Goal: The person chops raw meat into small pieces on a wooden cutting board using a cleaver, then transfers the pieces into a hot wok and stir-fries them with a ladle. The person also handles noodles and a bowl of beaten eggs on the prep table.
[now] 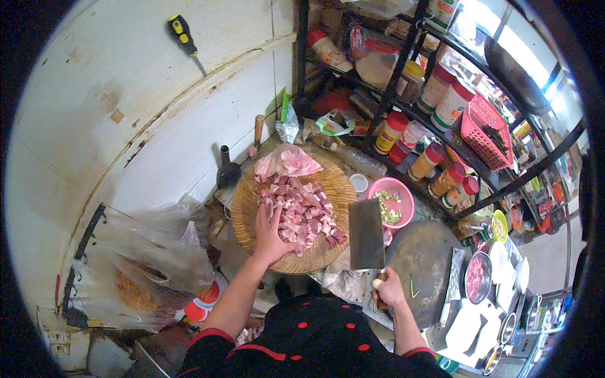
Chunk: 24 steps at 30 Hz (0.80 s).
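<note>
Chopped raw meat (pixel 302 212) lies heaped on a round wooden chopping block (pixel 342 189), with larger pale pieces of meat (pixel 293 161) at its far edge. My left hand (pixel 272 236) rests with spread fingers on the left side of the heap. The handle of a cleaver (pixel 366 234) is in my right hand (pixel 391 289); its broad blade is just right of the block. Beyond the blade sits a pink bowl (pixel 410 203) with chopped green pieces. A second, dark round board (pixel 420 264) lies to the right of my right hand.
A black metal rack (pixel 524 182) holds seasoning jars and a pink basket (pixel 487 132). Plastic bags (pixel 156 264) hang at the left wall. A plastic bottle (pixel 359 160) lies behind the block. A metal bowl of meat (pixel 477 278) and plates stand at the right. A screwdriver (pixel 182 35) sticks at the wall.
</note>
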### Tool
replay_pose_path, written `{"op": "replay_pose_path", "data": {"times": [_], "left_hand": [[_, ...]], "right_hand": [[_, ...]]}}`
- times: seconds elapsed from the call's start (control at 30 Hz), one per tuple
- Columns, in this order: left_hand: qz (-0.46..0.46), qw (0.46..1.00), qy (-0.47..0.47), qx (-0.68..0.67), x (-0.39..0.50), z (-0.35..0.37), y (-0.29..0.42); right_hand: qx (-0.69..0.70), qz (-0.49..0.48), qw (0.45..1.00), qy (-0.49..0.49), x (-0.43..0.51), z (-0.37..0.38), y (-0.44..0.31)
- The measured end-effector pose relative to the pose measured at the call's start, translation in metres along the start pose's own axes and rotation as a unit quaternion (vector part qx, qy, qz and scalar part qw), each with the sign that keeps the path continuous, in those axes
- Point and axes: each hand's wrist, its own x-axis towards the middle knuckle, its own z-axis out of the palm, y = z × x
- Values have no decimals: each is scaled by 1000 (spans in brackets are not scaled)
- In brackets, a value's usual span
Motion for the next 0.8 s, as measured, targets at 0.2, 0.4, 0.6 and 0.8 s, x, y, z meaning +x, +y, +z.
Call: {"op": "replay_pose_path", "data": {"times": [0.2,0.4,0.6,0.8], "left_hand": [[24,990,-61,123,-5,14,34],[-42,990,-54,121,-3,29,53],[-58,987,-53,142,-1,33,61],[-74,987,-66,124,4,31,72]], "right_hand": [[49,15,999,9,9,27,6],[-49,-5,999,7,16,20,-11],[-29,48,998,2,15,57,-7],[16,3,995,-97,12,90,-10]]}}
